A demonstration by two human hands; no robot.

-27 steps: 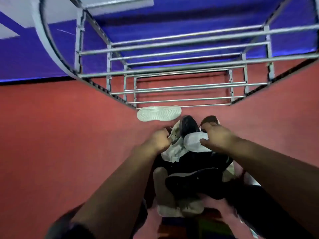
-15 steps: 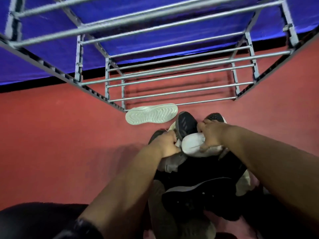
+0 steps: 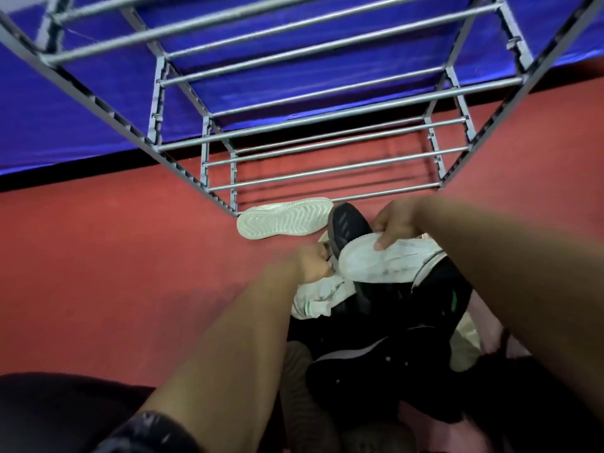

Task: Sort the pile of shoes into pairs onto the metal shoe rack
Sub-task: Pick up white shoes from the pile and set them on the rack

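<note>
The right hand (image 3: 397, 220) grips a white low-top sneaker with a scuffed pale sole (image 3: 382, 261) near one end, thumb pressed on the sole and fingers curled round its far edge. It holds the sneaker tilted sole-up above the pile of dark and white shoes (image 3: 376, 351) on the red floor (image 3: 130, 256), probably to match it with the other white sneaker lying on its side (image 3: 284, 219) at the foot of the grey metal-bar shoe rack (image 3: 327, 173). The left hand (image 3: 312, 263) sits just beside it, fingers curled into the heap as if steadying the rest, though I cannot tell what they pinch.
</note>
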